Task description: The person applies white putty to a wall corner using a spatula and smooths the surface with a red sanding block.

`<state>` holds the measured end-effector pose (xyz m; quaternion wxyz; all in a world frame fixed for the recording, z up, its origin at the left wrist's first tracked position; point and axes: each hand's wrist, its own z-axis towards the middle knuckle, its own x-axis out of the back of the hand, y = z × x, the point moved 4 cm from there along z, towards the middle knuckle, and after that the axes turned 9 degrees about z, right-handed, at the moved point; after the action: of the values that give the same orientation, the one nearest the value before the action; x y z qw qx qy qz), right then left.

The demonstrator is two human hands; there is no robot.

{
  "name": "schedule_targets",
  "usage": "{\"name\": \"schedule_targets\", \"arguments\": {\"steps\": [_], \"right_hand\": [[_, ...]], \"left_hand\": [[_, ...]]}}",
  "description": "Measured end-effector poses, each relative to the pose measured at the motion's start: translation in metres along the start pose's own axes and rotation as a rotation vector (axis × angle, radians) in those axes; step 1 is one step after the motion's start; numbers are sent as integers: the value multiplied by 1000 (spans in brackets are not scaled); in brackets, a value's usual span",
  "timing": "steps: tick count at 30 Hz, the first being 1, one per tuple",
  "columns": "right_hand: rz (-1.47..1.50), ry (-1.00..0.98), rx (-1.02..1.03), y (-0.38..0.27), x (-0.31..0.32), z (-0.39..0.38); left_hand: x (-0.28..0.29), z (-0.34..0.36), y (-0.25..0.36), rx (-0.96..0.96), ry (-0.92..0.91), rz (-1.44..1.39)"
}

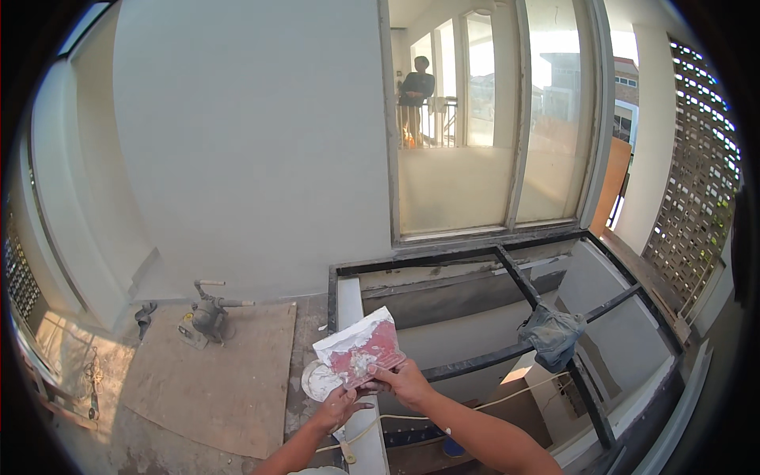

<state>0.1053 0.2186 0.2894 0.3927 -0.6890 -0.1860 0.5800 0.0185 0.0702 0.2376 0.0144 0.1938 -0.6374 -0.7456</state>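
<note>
In front of me, above a pale ledge, I hold a flat red putty spreader [366, 347] thickly smeared with white paste. My right hand [402, 381] pinches its lower right edge, thumb on the upper face. The fingers of my left hand [336, 410] are curled at the lower edge of the same tool, partly hidden beneath it. Just behind and left of the spreader is a round white container [321, 381] with white paste, partly covered by it. A putty knife with a yellowish handle [348, 453] is on the ledge below my hands.
A dark metal frame [467, 362] spans an opening at the right, with a grey-blue cloth [552, 334] draped over it. A pale cord [491, 402] crosses there. On the left, a power tool [210, 317] stands on a plywood sheet [229, 388]. The window [455, 186] shows a person's reflection.
</note>
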Motion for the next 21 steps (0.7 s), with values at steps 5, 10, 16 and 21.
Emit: {"name": "schedule_targets", "arguments": {"steps": [5,10,16,21], "right_hand": [[-101,-95,-238,84,-12,12],[-914,-203,-220,137,39,5],[-1303,-113,170,187,65,-13],[-1535,-156,41,222,42,-14]], "left_hand": [[37,-31,-25,-96,422,-213],[67,-84,-56,-96,808,-264],[125,-152,-97,-115,1325,-416],[133,-196,-92,-206,1605,-167]]}}
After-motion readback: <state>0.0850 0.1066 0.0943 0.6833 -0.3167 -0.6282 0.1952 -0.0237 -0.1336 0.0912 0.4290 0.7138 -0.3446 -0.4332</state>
